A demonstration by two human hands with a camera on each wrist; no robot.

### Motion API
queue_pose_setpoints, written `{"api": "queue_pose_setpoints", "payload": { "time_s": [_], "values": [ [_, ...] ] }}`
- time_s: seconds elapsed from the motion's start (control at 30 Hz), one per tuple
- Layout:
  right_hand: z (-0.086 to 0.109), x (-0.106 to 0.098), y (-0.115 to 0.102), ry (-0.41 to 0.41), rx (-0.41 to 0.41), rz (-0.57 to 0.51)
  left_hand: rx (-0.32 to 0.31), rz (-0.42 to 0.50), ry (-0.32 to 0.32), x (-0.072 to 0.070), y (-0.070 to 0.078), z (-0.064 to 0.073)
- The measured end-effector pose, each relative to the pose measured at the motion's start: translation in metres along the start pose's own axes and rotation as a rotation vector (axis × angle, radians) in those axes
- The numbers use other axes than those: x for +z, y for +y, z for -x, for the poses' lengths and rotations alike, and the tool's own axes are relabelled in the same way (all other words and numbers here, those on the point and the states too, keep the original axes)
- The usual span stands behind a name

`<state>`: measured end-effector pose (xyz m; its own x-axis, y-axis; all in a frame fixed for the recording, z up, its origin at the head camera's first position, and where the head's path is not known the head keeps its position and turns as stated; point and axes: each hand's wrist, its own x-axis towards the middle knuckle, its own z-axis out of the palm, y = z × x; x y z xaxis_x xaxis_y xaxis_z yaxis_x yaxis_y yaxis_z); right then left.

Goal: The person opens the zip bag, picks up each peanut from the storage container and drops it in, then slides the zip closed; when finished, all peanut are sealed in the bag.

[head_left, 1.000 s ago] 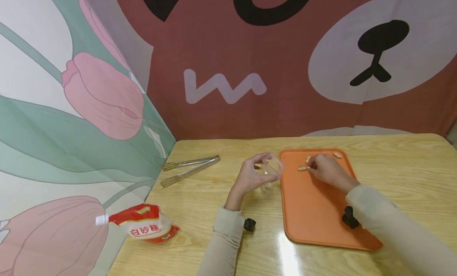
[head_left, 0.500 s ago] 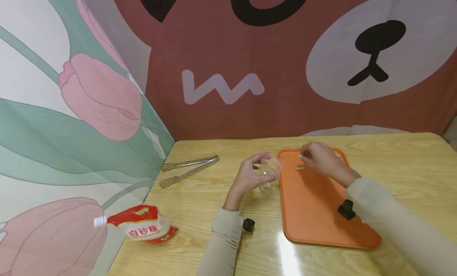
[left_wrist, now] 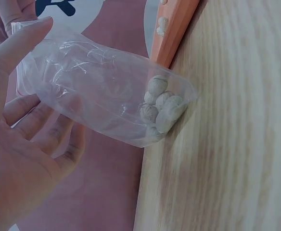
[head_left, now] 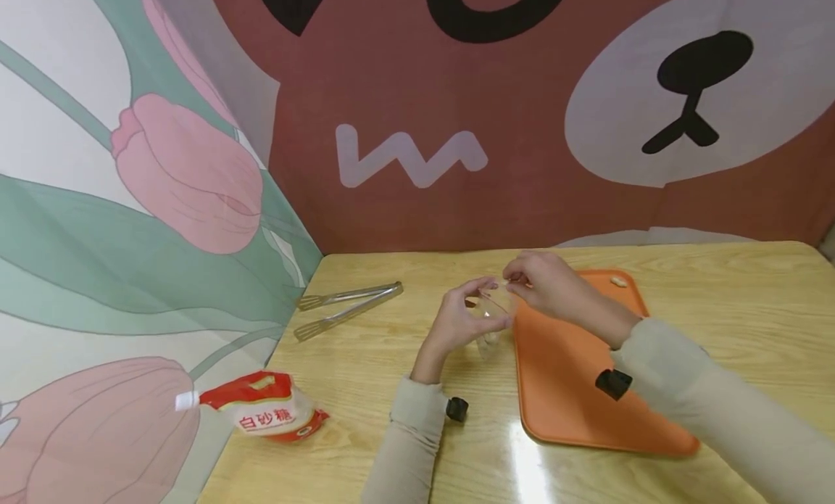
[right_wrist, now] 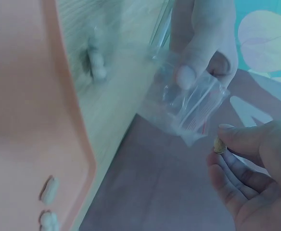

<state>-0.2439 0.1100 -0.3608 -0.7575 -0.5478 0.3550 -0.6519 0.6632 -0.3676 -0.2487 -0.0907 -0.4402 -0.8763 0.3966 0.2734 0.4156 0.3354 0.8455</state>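
Observation:
My left hand (head_left: 457, 320) holds a clear plastic zip bag (left_wrist: 97, 82) by its mouth, thumb and fingers spread to keep it open. Several unshelled peanuts (left_wrist: 160, 107) are gathered at the bottom of the bag, low over the wooden table. My right hand (head_left: 551, 283) is at the bag's mouth, pinching one peanut (right_wrist: 220, 145) between thumb and fingers. An orange cutting board (head_left: 580, 395) lies under the right forearm. On it, one peanut (head_left: 618, 281) shows near the far corner; the right wrist view shows another peanut (right_wrist: 49, 190) by the edge.
Metal tongs (head_left: 352, 296) lie spread at the back left of the table (head_left: 365, 373). A red and white bag of sugar (head_left: 267, 410) with a white cap lies at the front left. Printed cloths stand behind and to the left.
The right hand has picked a peanut off the board and carried it left to the bag's mouth. The left hand and the bag have stayed nearly in place.

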Motion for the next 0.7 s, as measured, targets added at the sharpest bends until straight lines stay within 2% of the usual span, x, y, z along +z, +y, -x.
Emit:
{"api": "queue_pose_setpoints", "payload": {
  "time_s": [0.7],
  "values": [
    [-0.0053, 0.0061, -0.0085, -0.021, 0.001, -0.049, -0.028, 0.001, 0.007, -0.0021, 0.0029, 0.0006]
  ]
}}
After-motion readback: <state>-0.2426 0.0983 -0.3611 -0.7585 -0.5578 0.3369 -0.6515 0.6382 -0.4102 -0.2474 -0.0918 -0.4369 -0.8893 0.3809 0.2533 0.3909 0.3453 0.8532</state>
